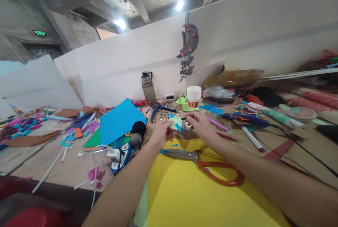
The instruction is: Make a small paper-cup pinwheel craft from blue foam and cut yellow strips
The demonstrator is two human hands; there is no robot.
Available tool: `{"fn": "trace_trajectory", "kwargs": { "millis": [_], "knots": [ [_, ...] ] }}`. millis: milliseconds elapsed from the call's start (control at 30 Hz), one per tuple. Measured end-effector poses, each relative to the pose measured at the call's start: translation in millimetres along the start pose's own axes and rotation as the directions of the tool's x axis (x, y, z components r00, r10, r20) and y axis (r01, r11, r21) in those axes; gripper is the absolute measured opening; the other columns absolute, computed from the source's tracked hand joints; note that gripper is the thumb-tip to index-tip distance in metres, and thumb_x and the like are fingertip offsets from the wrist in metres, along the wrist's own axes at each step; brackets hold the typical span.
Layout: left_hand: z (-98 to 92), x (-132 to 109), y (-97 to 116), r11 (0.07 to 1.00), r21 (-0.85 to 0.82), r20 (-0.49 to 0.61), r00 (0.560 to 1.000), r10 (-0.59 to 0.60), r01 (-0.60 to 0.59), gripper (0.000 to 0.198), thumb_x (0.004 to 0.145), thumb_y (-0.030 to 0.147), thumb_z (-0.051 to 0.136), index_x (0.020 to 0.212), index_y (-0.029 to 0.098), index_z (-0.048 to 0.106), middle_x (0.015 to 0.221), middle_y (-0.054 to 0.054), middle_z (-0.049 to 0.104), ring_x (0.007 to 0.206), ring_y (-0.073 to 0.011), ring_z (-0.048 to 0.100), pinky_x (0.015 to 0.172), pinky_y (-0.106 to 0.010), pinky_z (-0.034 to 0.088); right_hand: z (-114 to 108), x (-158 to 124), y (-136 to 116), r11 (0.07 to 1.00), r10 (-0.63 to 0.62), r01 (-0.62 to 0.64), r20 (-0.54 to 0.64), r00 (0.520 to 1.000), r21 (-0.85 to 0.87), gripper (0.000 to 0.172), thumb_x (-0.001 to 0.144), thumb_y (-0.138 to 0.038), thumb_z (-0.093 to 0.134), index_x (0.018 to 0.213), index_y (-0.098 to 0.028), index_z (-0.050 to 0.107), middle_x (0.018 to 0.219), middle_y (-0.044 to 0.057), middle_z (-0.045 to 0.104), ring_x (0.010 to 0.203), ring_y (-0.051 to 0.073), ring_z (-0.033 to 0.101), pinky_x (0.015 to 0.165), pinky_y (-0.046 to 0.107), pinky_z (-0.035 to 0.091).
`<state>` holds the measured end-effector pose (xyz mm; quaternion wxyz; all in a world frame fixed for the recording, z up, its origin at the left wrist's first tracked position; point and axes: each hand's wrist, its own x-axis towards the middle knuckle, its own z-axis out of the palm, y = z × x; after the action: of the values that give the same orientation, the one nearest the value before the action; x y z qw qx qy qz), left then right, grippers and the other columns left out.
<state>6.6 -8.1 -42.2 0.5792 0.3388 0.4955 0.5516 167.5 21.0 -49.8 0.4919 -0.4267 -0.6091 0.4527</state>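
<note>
My left hand [160,134] pinches the near left edge of a pale green paper disc [176,122]. Blue paper pieces [177,127] lie on that disc. Just to its right, my right hand [198,124] has its fingers drawn together; a small dark tip shows at them, too small to name. Beneath those fingers sits a white ring-like item [189,125], partly hidden. Large scissors [191,154] with orange handles lie on a yellow sheet [190,195] between my forearms, blades pointing left.
A blue sheet [121,119], yarn balls [136,140] and a power strip [120,158] lie left. Behind stand a bottle [149,89], a hot glue gun [158,109] and stacked paper cups [193,97]. Markers [252,139] and a corded blue tool [253,120] lie right.
</note>
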Motion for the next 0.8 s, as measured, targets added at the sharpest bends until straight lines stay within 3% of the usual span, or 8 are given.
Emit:
{"fn": "trace_trajectory", "kwargs": {
  "millis": [133,233,500,633,800],
  "knots": [
    [-5.3,4.3,-5.2,0.975,0.197,0.004,0.995,0.103,-0.102,0.023,0.063,0.031,0.073,0.07,0.012,0.062,0.055,-0.002,0.06,0.042,-0.008,0.052,0.038,-0.018,0.031,-4.1,-2.7,2.5,0.947,-0.234,0.22,-0.034,0.972,-0.235,0.021,0.082,-0.034,0.048,0.091,-0.019,0.059,0.087,0.005,0.064,0.078,0.018,0.057,0.071,0.031,0.044],
    [-10.8,8.6,-4.9,0.937,0.338,-0.032,0.993,0.11,-0.093,0.023,0.065,0.034,0.071,0.067,0.013,0.061,0.048,-0.001,0.057,0.035,-0.0062,0.044,0.037,-0.019,0.027,-6.1,-4.1,-0.4,0.919,-0.305,0.287,-0.024,0.952,-0.271,0.018,0.083,-0.032,0.048,0.09,-0.019,0.058,0.087,0.005,0.064,0.076,0.018,0.057,0.07,0.031,0.044],
    [-16.1,16.4,3.1,0.902,0.417,-0.007,0.992,0.124,-0.11,0.023,0.062,0.031,0.073,0.06,0.014,0.058,0.04,0.004,0.048,0.033,-0.006,0.039,0.036,-0.02,0.026,-13.4,0.9,-25.5,0.905,-0.363,0.341,-0.043,0.931,-0.253,0.017,0.078,-0.027,0.048,0.086,-0.018,0.06,0.079,0.004,0.064,0.069,0.016,0.056,0.066,0.029,0.043],
    [-20.9,18.6,2.5,0.893,0.444,0.001,0.997,0.078,-0.071,0.026,0.062,0.035,0.074,0.062,0.014,0.06,0.044,0.001,0.053,0.033,-0.0054,0.04,0.036,-0.019,0.024,-23.6,4.2,-36.2,0.91,-0.323,0.301,-0.032,0.946,-0.285,0.018,0.075,-0.028,0.047,0.082,-0.018,0.061,0.073,0.002,0.062,0.064,0.015,0.053,0.061,0.028,0.041],
    [-26.6,20.2,-1.0,0.903,0.425,0.059,0.997,0.047,-0.068,0.025,0.063,0.034,0.074,0.071,0.013,0.064,0.05,-0.002,0.06,0.036,-0.0059,0.046,0.036,-0.017,0.027,-33.2,7.3,-31.8,0.904,-0.298,0.281,-0.005,0.954,-0.321,0.018,0.076,-0.028,0.048,0.084,-0.019,0.062,0.073,0.002,0.063,0.063,0.015,0.053,0.057,0.026,0.04]
  ]
}}
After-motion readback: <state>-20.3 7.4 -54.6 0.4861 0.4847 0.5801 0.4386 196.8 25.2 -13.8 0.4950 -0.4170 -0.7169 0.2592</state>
